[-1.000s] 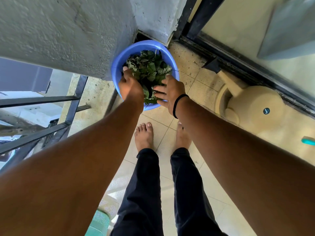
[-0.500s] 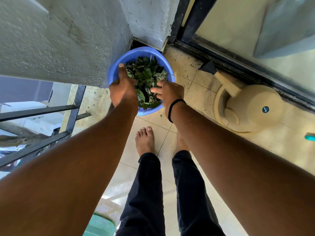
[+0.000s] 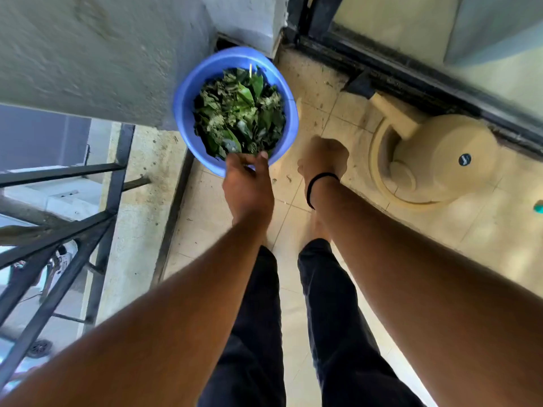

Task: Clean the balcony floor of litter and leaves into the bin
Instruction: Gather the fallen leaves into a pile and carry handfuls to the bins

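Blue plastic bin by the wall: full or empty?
Nearly full. The round blue plastic bin holds a heap of green and dried leaves reaching close to its rim. The left hand grips the near rim.

I see a cream tiled floor (image 3: 484, 230), gritty with small leaf bits (image 3: 288, 178) near the blue bin (image 3: 185, 113). The bin is in the wall corner; a beige lidded container (image 3: 440, 160) sits right of it.

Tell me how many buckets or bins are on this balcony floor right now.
2. A blue bucket full of leaves stands in the corner by the wall, the left hand at its near rim. A beige bin lies tipped on its side along the door track. Others may be out of view.
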The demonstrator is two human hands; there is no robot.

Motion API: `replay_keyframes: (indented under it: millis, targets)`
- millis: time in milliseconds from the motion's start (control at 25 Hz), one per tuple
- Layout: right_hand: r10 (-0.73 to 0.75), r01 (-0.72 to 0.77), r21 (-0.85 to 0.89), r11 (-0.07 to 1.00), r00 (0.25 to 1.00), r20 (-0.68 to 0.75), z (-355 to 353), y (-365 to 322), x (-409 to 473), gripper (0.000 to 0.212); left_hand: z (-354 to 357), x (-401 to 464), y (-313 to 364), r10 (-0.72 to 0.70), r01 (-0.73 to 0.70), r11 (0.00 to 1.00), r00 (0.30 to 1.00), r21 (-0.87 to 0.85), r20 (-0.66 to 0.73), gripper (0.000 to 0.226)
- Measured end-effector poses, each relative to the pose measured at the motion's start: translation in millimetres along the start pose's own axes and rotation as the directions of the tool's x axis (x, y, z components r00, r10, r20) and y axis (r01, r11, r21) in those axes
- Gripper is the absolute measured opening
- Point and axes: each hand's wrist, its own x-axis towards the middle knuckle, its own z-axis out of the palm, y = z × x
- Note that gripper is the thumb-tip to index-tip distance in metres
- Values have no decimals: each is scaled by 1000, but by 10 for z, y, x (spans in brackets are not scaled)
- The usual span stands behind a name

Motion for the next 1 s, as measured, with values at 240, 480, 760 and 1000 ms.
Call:
replay_keyframes:
  millis: [240, 480, 760, 1000]
  targets:
    - [98, 14, -439, 898, 968, 231, -85, 868, 404, 21, 1369, 31, -1156, -297, 273, 954, 906, 119, 302, 38]
    - [-214, 491, -660, 569, 863, 457, 301, 1188, 1443, 33, 2057, 631, -1066, -275, 274, 961, 939, 34, 205, 43]
    - [-342, 646, -711, 278, 758, 556, 642, 1601, 1637, 18, 2405, 789, -1221, -163, 164, 986, 971, 12, 172, 15]
    - [-254, 553, -683, 477, 831, 495, 595, 1545, 1615, 14, 2381, 757, -1049, -280, 311, 939, 940, -147, 195, 16]
